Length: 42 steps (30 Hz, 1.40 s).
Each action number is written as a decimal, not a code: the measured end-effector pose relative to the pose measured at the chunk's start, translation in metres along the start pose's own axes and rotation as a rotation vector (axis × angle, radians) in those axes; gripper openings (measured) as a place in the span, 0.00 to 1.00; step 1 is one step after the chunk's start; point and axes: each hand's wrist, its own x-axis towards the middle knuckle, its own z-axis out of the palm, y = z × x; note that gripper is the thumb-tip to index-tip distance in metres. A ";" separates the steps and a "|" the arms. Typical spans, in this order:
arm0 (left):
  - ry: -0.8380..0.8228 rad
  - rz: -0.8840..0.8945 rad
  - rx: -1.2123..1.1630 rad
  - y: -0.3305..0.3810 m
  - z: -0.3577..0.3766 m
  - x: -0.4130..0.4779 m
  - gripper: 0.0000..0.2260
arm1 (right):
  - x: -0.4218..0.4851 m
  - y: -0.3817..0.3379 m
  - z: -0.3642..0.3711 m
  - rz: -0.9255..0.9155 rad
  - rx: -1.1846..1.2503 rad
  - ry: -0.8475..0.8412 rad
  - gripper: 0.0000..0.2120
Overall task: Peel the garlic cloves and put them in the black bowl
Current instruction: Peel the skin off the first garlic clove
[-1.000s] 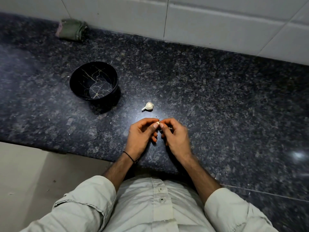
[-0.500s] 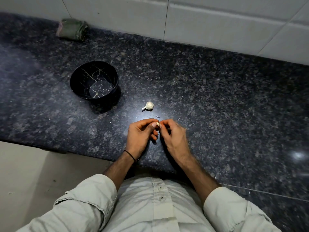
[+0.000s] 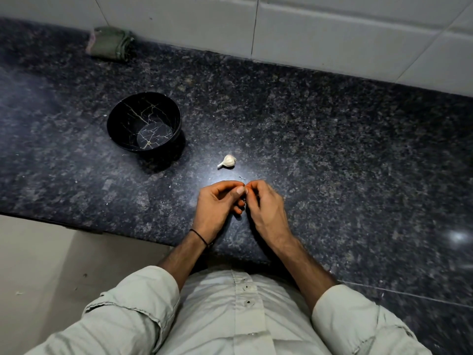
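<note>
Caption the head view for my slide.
Left hand and right hand pinch a garlic clove; unpeeled garlic and empty black bowl beyond.

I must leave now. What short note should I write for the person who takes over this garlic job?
Left hand and right hand: fingertips together, pinching one small clove, nearly hidden.
Black bowl: on the counter, ahead-left of the hands, no cloves inside.
Garlic piece: unpeeled, between bowl and hands.
Done: nothing in the bowl yet.
Left: finish peeling, drop it in, then the other piece.
</note>
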 end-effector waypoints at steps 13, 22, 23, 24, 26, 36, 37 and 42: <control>-0.019 -0.005 0.014 -0.001 -0.005 0.001 0.08 | 0.002 0.002 0.001 0.013 0.017 0.017 0.04; -0.039 -0.012 -0.005 0.002 -0.004 0.001 0.11 | 0.005 0.007 0.003 0.053 0.070 0.030 0.05; -0.040 -0.009 -0.006 0.003 -0.004 0.001 0.12 | 0.006 0.007 0.003 0.059 0.074 0.031 0.05; -0.037 -0.005 -0.007 0.003 -0.003 0.001 0.12 | 0.006 0.007 0.003 0.064 0.083 0.032 0.05; -0.024 -0.003 -0.020 0.004 -0.003 0.001 0.13 | 0.005 0.007 0.002 0.074 0.107 0.032 0.05; -0.012 -0.046 -0.016 0.005 0.000 0.002 0.07 | 0.003 0.008 0.003 0.057 0.156 0.026 0.04; -0.017 -0.046 -0.012 0.005 -0.001 0.002 0.06 | 0.003 0.008 0.003 0.055 0.151 0.025 0.03; -0.055 -0.034 0.019 0.006 -0.002 0.002 0.08 | 0.004 0.009 0.004 0.057 0.144 0.033 0.04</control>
